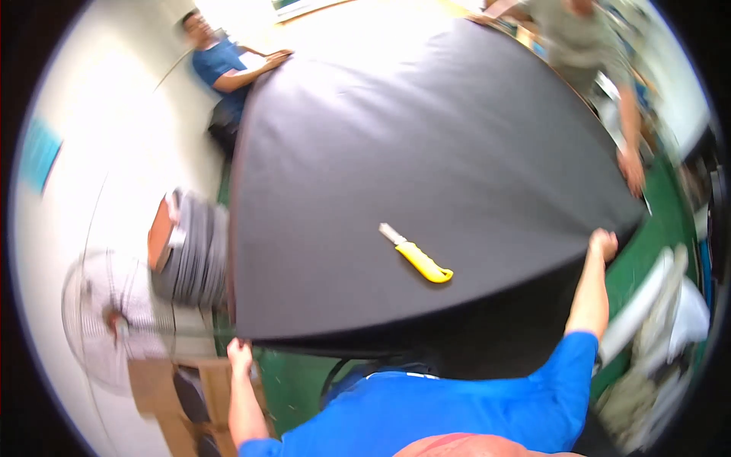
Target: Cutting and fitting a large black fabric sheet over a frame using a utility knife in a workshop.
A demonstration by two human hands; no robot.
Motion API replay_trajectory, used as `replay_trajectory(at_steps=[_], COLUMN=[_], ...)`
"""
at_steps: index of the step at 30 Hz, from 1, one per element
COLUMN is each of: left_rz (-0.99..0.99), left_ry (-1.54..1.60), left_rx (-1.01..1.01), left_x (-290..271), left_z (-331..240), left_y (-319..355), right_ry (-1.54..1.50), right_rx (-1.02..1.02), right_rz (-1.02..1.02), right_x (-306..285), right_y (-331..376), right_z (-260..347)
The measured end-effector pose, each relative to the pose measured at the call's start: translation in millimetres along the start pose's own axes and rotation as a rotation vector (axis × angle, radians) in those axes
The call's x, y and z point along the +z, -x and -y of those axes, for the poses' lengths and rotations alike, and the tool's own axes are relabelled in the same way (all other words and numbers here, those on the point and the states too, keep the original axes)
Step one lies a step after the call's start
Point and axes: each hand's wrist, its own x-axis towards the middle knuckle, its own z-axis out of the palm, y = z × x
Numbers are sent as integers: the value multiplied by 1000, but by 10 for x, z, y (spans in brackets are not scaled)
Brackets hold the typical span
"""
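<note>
A large black sheet of smooth material [327, 175] is spread out in front of me, with faint creases toward its far side. My left hand [240, 354] is closed on its near left corner. At the near right, my right hand [604, 244] grips the edge in a fist, and the sheet hangs in a dark fold between the two hands. A yellow utility knife [420, 261] lies on top, nearer to my right hand, its blade part pointing away to the left.
One person in blue [219, 62] holds the far left edge; another in grey-green [582, 46] reaches along the right edge. A stack of grey sheets [199, 251], a standing fan [114, 320] and cardboard [156, 388] are at left. White rolls and cloth [647, 312] lie at right on the green floor.
</note>
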Motion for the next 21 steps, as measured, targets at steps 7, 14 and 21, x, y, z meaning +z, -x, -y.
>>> replay_trajectory(at_steps=[7,14,21], left_rz=[20,102,160], left_ry=[128,298,491], left_rx=[-79,-56,-1], left_x=[-32,-146,-66], left_z=[-276,-346,-84], left_y=[144,90,56], right_ry=[-33,-438,-7], right_rx=[-29,-622,-1041], right_rz=[153,686,1027], right_x=[-123,-405,-839], right_y=[-275,2108,4384], right_z=[-58,1021,1422])
